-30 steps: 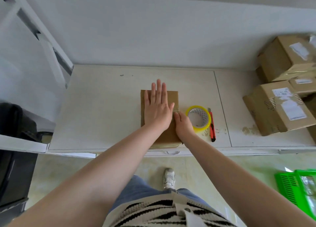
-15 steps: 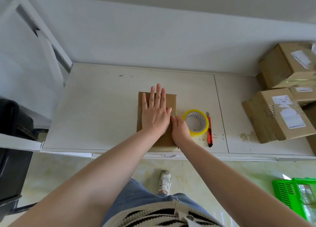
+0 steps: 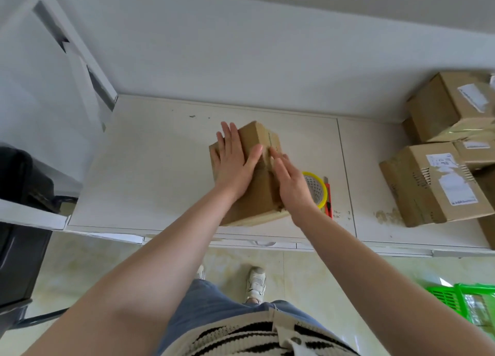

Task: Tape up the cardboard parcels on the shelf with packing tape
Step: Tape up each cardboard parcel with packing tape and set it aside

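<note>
Scanning from the left edge: black chair or bin at mid-left, white shelf frame climbing the upper left. Then bare shelf top, pale and scuffed.

Centre frame now, the action. Parcel, a brown cardboard box, sits on the shelf near its front edge, turned at an angle w/ its long axis running from lower centre up toward upper right. A strip of tape crosses its top near the far end. Left hand lies flat on the box's left half, fingers straight and together, pointing up-frame, thumb splayed toward the tape line; pressing, not gripping. Right hand is just to the right, fingers straight, fingertips touching the box's top by the tape strip; palm hangs over the right edge. Holds nothing. Looks like smoothing tape down, prob the finishing rub on this band.

Key relation: tape roll, yellow-rimmed, sits just right of the box, partly hidden under the right hand, so the right hand is much nearer for any next strip. Red box cutter lies beside the roll, on its right.

Further right: more parcels stacked at the right edge, labels and old tape on them; likely next in line. Green crate on the floor, lower right.
</note>
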A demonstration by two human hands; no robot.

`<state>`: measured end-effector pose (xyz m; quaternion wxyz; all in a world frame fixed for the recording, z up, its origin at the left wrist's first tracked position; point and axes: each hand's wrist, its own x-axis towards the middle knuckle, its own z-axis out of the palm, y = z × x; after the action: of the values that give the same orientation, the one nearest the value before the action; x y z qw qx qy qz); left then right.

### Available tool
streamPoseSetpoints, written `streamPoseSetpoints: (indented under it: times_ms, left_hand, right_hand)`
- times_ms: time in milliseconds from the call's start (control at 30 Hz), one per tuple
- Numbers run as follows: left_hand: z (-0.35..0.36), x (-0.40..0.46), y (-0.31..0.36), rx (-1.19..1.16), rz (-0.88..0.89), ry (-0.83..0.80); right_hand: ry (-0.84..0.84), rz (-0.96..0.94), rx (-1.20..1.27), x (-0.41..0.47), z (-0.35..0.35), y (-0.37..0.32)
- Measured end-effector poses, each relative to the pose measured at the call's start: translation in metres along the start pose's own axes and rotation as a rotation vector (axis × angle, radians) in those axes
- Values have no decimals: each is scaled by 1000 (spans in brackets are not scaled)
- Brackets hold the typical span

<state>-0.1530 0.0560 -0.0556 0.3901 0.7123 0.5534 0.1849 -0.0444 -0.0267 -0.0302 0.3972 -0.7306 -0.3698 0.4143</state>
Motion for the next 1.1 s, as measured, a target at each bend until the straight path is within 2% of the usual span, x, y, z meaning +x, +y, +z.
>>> streamPoseSetpoints:
  times_ms: [67, 133, 233, 333, 400, 467, 500, 600, 800, 933, 1033, 1100]
  left_hand:
    - [-3, 1, 3, -375, -84, -80]
    - [-6, 0, -2, -629, -169, -173]
    - [-16, -3, -20, -755, -177, -258]
    - [-19, -5, -16, -645, -148, -211]
    - [-13, -4, 0, -246, -97, -87]
    - [-2, -4, 17, 237, 57, 79]
    - [4, -4, 22, 407, 137, 118]
    - [19, 0, 20, 657, 226, 87]
    - [22, 4, 17, 754, 225, 50]
    - [16, 2, 20, 715, 204, 26]
    - [8, -8, 22, 630, -6, 97]
    - [-1, -13, 25, 495, -197, 74]
  right_hand:
    - [-17, -105, -253, 1, -4, -10]
    - [38, -174, -412, 2, -4, -13]
    - [115, -181, -275, 5, -7, -8]
    - [50, 8, -157, 10, -7, 0]
    - [-27, 124, -30, 11, -3, 6]
    - [-36, 149, 22, 9, 1, 15]
    - [-35, 155, 23, 9, 2, 18]
    - [-55, 153, 49, 7, 6, 17]
    - [-45, 148, 85, 7, 5, 16]
    - [-99, 230, 227, 2, 6, 15]
    - [-139, 234, 317, 0, 9, 13]
    - [-173, 208, 304, -3, 11, 3]
